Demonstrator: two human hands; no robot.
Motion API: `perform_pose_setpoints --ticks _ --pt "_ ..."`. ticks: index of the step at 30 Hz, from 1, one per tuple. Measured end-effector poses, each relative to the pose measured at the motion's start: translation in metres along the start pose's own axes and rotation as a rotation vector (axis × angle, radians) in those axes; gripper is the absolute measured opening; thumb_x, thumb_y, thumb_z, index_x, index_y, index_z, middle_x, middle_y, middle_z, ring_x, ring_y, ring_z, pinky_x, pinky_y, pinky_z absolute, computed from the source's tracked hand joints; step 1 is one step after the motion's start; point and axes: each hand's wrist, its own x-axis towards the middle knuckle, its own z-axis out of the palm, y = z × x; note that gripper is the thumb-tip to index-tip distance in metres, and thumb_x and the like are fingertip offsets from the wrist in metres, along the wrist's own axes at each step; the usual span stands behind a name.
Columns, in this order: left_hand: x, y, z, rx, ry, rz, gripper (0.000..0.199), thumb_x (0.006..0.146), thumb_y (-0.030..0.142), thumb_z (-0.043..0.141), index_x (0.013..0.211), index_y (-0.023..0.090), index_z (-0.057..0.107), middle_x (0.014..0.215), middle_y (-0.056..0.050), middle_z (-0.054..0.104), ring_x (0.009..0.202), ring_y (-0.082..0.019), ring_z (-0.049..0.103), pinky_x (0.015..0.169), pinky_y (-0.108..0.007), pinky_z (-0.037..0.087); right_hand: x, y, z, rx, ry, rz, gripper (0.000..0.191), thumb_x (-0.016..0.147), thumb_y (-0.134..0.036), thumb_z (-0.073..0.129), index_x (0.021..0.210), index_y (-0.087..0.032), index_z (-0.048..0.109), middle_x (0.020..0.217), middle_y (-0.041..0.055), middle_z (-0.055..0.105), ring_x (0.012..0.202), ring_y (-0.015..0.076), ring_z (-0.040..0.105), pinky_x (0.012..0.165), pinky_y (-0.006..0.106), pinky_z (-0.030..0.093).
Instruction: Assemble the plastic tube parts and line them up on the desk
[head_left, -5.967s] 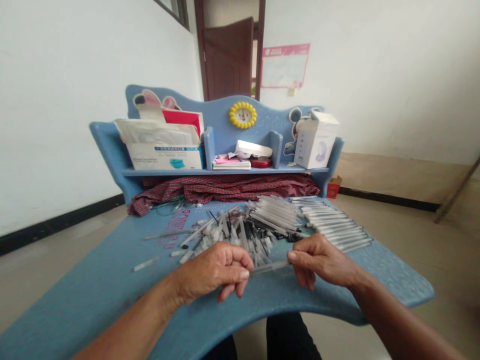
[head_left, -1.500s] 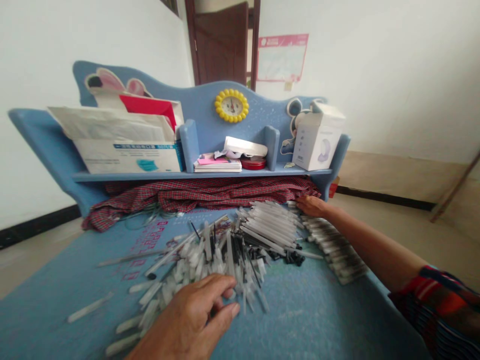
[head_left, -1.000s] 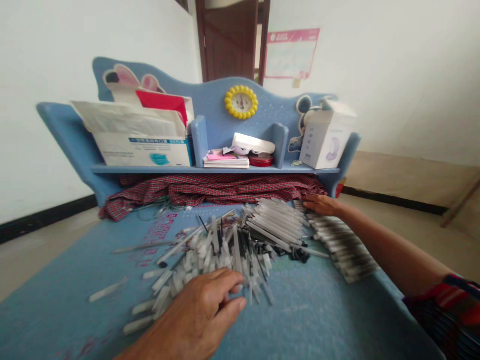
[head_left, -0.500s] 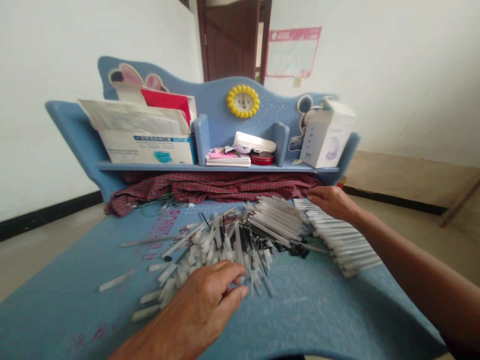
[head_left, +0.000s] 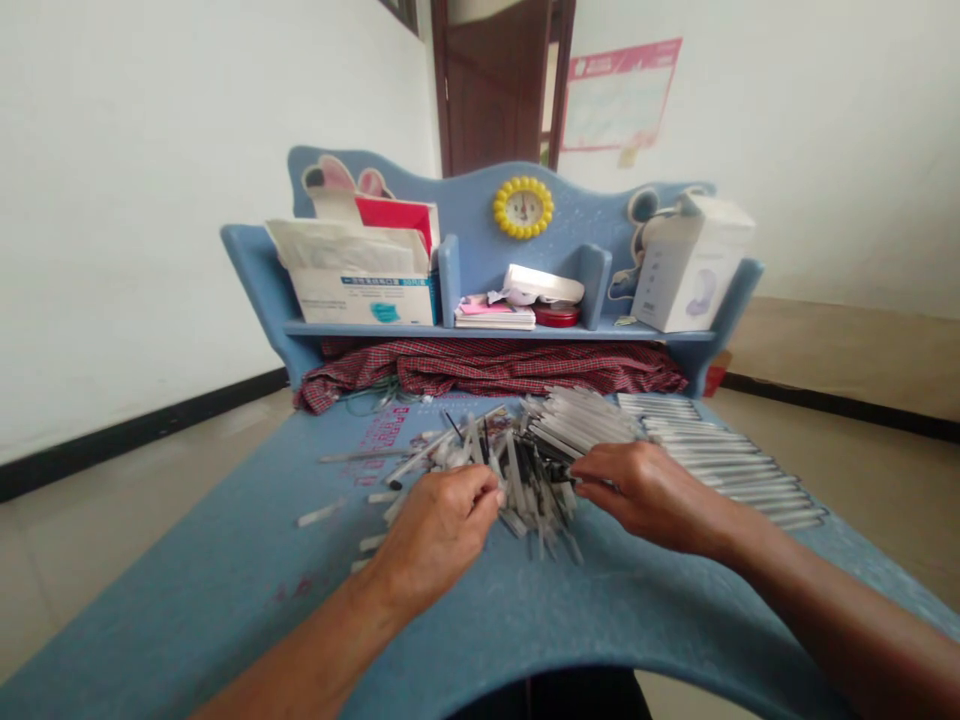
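Observation:
A loose pile of short translucent plastic pieces, which look like pen caps (head_left: 517, 475), lies mid-table. My left hand (head_left: 446, 525) is at its near side, thumb and fingers pinched together; what they hold, if anything, is hidden. To the right, my right hand (head_left: 637, 490) reaches its closed fingertips to small dark pieces (head_left: 551, 470) at the pile's edge. I cannot make out anything between them. Behind that hand is a stack of translucent tubes (head_left: 574, 415). A neat row of slim pen-like sticks (head_left: 739, 465) lies beyond it on the right.
The blue table (head_left: 225, 570) has a back shelf (head_left: 487, 333) bearing a mask box (head_left: 367, 300), papers, a red tin (head_left: 556, 317) and a white box (head_left: 686, 270). Checked cloth (head_left: 480, 367) is bunched under the shelf. A single translucent piece (head_left: 320, 514) lies at left.
My right hand has come back from the far end of the row to the pile's right edge. My left hand's fingers have closed into a pinch. The camera view has shifted.

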Motion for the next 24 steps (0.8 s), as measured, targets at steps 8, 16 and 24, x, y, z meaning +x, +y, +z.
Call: perform_pose_setpoints --ticks 8,16,24 --pt "-0.001 0.001 0.001 0.038 -0.033 0.023 0.019 0.082 0.021 0.044 0.073 0.017 0.060 0.063 0.000 0.059 0.063 -0.013 0.056 0.058 -0.023 0.038 0.007 -0.022 0.010 -0.136 -0.157 -0.018 0.011 0.084 -0.018 0.049 0.080 -0.017 0.058 0.075 0.0039 0.065 0.068 0.0128 0.057 0.057 0.024 0.030" --pt "-0.003 -0.001 0.007 0.021 -0.069 0.176 0.021 0.084 0.016 0.043 0.085 0.016 0.063 0.081 -0.004 0.065 0.077 -0.015 0.061 0.071 -0.025 0.043 0.003 -0.020 0.018 -0.117 -0.171 -0.034 0.012 0.086 -0.021 0.048 0.078 -0.017 0.055 0.072 0.0024 0.065 0.063 0.0112 0.056 0.054 0.025 0.026" --pt "-0.002 -0.001 0.012 0.068 -0.035 0.185 0.016 0.081 0.012 0.048 0.083 0.014 0.064 0.076 -0.004 0.063 0.073 -0.015 0.059 0.066 -0.024 0.044 0.006 -0.024 0.041 -0.249 -0.002 -0.202 0.010 0.088 -0.015 0.042 0.086 -0.017 0.052 0.065 0.0001 0.059 0.054 0.0105 0.048 0.053 0.027 0.023"
